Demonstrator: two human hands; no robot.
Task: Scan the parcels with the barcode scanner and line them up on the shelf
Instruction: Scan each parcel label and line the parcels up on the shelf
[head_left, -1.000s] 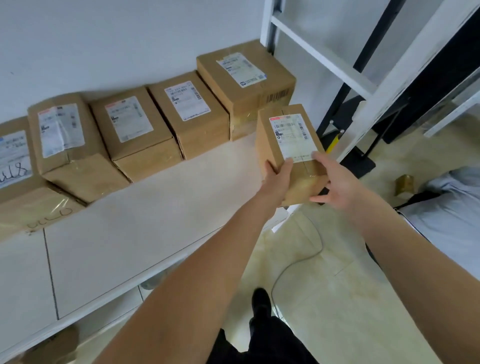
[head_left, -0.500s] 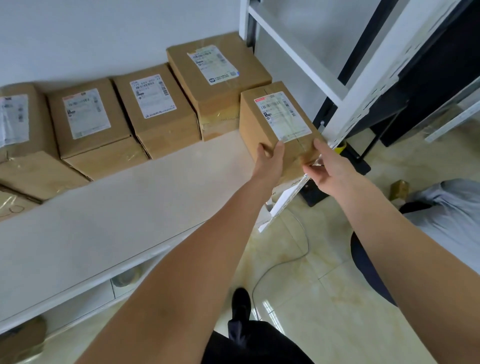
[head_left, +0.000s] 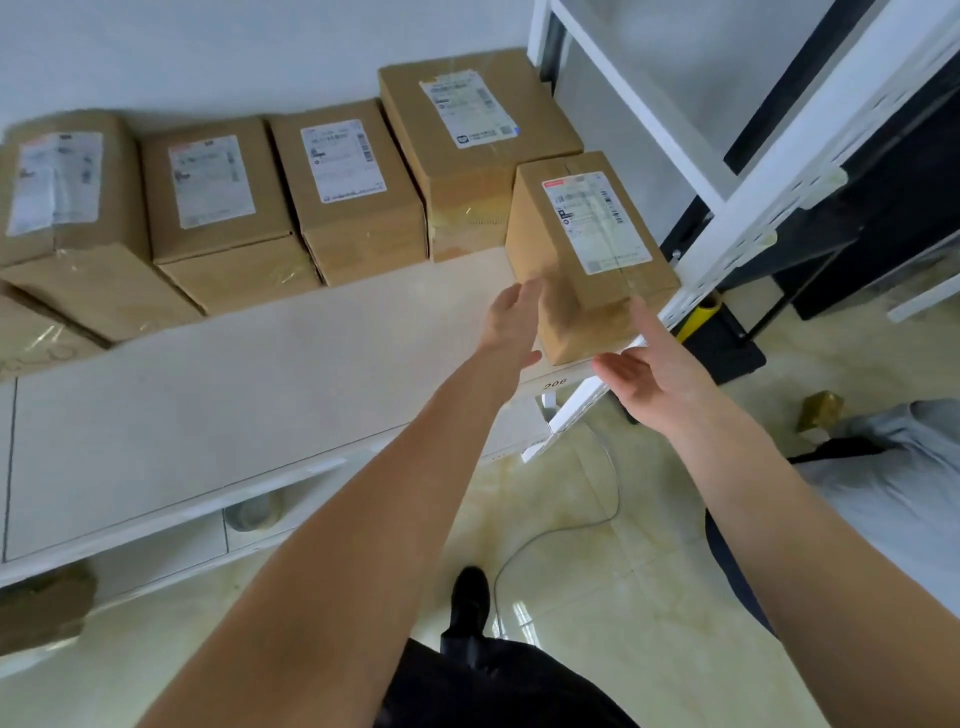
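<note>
Head view: both the left hand (head_left: 511, 325) and right hand (head_left: 652, 374) hover with loose, straight fingers, holding nothing, just short of the labelled parcel (head_left: 587, 254) resting on the shelf (head_left: 260, 395) between them. Placement looks done; the next parcel probably needs fetching and scanning.

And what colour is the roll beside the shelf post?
Yellow roll, best seen in the head view.
</note>
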